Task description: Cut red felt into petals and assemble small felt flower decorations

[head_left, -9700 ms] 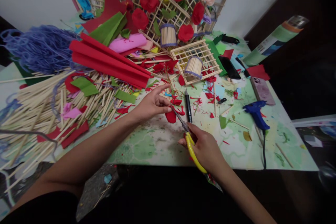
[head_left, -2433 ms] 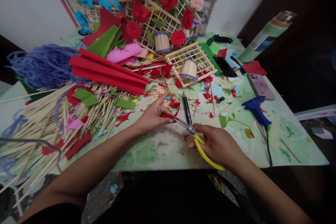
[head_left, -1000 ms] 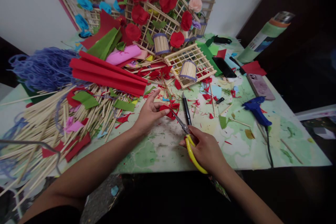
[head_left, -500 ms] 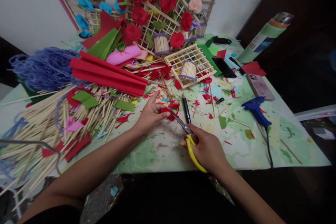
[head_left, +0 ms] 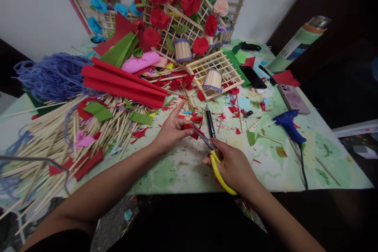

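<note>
Near the middle of the table, my left hand (head_left: 171, 130) pinches a small piece of red paper (head_left: 195, 135) between thumb and fingers, its index finger stretched out. My right hand (head_left: 233, 163) is wrapped round the yellow handles of a pair of scissors (head_left: 216, 167). The metal blades point up and left and touch the red paper at my left fingertips. Just beyond the scissors lies a black pen (head_left: 210, 122). Red paper scraps (head_left: 219, 116) are scattered around it.
Wooden sticks (head_left: 44, 138), blue yarn (head_left: 56, 75) and folded red paper (head_left: 124, 84) lie left. Stick lattices with paper flowers (head_left: 159, 17) stand behind. A blue glue gun (head_left: 291, 126), phone (head_left: 292, 98) and bottle (head_left: 298, 43) are at right.
The whole view has shifted slightly. My left hand's fingers have moved a little nearer the scissors, still holding the red paper. My right hand keeps its hold on the scissors.
</note>
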`<move>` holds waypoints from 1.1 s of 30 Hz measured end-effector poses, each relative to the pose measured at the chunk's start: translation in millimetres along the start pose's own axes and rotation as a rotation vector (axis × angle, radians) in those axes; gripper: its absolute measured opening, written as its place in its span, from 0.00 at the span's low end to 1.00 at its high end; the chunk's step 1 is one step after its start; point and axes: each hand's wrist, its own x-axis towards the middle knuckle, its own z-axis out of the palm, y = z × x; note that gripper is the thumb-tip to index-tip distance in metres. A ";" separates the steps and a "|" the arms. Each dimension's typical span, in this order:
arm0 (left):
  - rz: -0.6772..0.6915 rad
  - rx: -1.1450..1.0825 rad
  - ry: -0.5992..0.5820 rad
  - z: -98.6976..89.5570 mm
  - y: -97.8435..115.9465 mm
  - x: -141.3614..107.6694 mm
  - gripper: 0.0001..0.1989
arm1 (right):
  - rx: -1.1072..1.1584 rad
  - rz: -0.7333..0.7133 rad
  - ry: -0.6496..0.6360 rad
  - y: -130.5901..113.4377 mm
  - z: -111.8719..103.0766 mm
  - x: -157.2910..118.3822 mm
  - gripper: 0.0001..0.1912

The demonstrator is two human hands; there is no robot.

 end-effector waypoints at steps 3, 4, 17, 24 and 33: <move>0.000 0.002 -0.002 -1.7 1.1 0.8 0.60 | 0.004 -0.003 -0.007 -1.2 -2.2 -0.1 0.23; 0.000 0.004 -0.002 -2.3 1.3 1.2 0.61 | 0.004 -0.004 -0.007 -1.4 -3.1 -0.2 0.22; -0.102 0.123 -0.084 -8.5 8.1 3.9 0.60 | -0.057 -0.039 -0.044 2.2 -13.8 -3.2 0.18; -0.148 0.109 -0.111 -10.6 8.3 3.0 0.58 | -0.029 -0.053 -0.039 5.6 -11.9 -5.1 0.17; -0.166 0.115 -0.115 -9.6 10.3 3.6 0.58 | -0.048 -0.048 -0.033 8.6 -8.4 -7.1 0.18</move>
